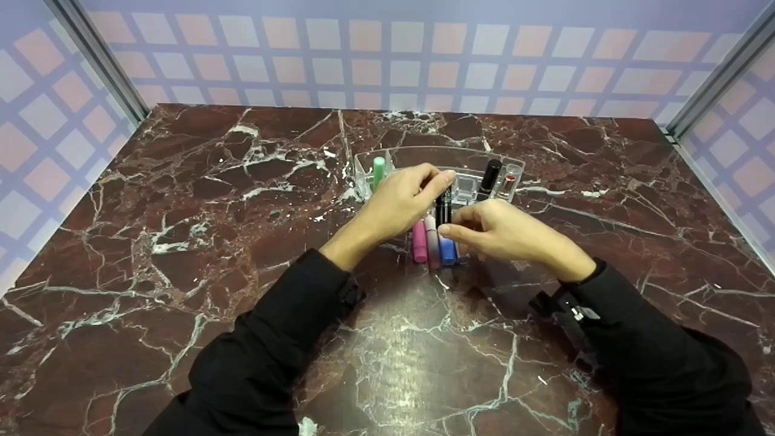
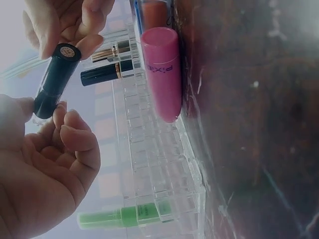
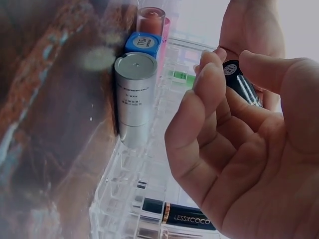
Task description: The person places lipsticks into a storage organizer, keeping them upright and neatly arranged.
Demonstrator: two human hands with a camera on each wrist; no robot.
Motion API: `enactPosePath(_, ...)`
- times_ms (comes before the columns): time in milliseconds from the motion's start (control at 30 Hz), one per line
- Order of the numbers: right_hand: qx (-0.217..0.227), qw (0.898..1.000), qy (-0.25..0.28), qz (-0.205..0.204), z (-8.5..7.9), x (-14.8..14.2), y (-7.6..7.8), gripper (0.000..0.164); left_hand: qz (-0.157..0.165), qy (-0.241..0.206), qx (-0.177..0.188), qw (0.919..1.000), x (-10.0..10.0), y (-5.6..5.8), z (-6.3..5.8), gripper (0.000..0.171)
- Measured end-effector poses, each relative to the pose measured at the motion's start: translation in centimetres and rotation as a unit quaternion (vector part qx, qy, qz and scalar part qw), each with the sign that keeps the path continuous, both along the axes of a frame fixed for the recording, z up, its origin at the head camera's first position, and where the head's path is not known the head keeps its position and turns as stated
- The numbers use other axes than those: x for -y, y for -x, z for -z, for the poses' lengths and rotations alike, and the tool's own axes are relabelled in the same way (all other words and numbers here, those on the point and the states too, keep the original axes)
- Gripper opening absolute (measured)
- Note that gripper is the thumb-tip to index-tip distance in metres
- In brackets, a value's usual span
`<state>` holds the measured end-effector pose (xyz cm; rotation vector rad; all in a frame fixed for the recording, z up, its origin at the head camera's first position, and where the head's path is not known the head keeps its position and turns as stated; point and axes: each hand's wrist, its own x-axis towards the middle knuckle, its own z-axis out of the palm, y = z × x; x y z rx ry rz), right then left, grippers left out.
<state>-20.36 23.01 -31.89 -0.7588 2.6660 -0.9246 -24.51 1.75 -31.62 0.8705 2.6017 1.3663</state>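
A glossy black lipstick tube (image 1: 444, 209) is held upright between both hands, in front of the clear organizer (image 1: 448, 150). My left hand (image 1: 402, 194) pinches its upper end with thumb and fingertips, the other fingers loosely curled. My right hand (image 1: 505, 230) grips the lower end between thumb and fingers; a round label (image 3: 231, 68) shows on the tube's base there. Just below the hands lie a pink tube (image 2: 163, 74), a clear-ended tube with a coral colour inside (image 3: 151, 22), a blue tube (image 1: 447, 251) and a silver tube (image 3: 134, 94), side by side.
In the organizer stand a light green tube (image 1: 378, 169) at the left, a black tube with a gold band (image 1: 489, 178) at the right, and a clear-capped lipstick (image 1: 510, 178) beside it. Patterned panels (image 1: 399, 48) border the marbled tabletop (image 1: 181, 315) at the back and sides.
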Motion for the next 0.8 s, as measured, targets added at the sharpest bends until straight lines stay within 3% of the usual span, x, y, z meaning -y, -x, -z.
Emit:
enactPosePath(167, -0.031, 0.999, -0.009, 0.005, -0.6, -0.7, 0.2, 0.024, 0.0, -0.029, -0.008, 0.9995, 0.3, 0.2, -0.5, 0.037)
enactPosePath(333, -0.095, 0.995, -0.033, 0.026, -1.3, -1.9, 0.5, 0.017, -0.013, -0.069, -0.026, 0.9972, 0.9, 0.4, -1.2, 0.029)
enactPosePath(433, -0.124, 0.99, -0.056, 0.047, -1.7, -2.6, 0.5, 0.015, -0.03, -0.075, -0.052, 0.9954, 1.2, 0.5, -1.7, 0.028)
enactPosePath(633, -0.098, 0.988, -0.085, 0.087, -1.9, -3.8, 0.5, 0.019, -0.073, -0.055, -0.135, 0.9866, 2.0, 0.9, -2.3, 0.035)
enactPosePath(800, -0.08, 0.988, -0.096, 0.087, -1.7, -4.3, 0.8, 0.019, -0.112, -0.021, -0.181, 0.9768, 2.5, 1.2, -2.4, 0.039)
